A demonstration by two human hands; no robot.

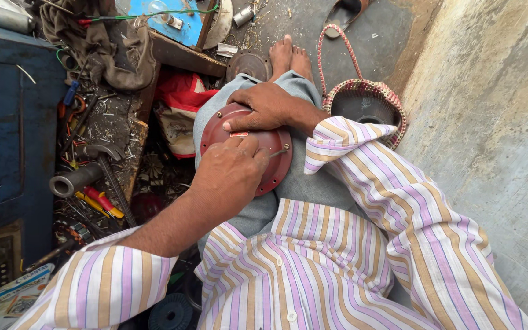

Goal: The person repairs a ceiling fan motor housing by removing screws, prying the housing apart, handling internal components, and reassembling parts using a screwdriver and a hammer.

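Red round metal cover, resting on lap; right hand fingers pressed flat on top, left hand fingers clenched around thin screwdriver.

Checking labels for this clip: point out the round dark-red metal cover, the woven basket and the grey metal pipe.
round dark-red metal cover (pixel 274 166), head view, right rim.
woven basket (pixel 395 109), head view, rim.
grey metal pipe (pixel 76 179), head view, barrel.

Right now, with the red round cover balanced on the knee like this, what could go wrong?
1. The red round cover rests on a sloping knee, steadied only by the right hand; it might slide off.
2. The left hand presses on it near a thin bolt at the rim; a slip could jab the fingers.
3. Anything dropped could vanish into the tool clutter.
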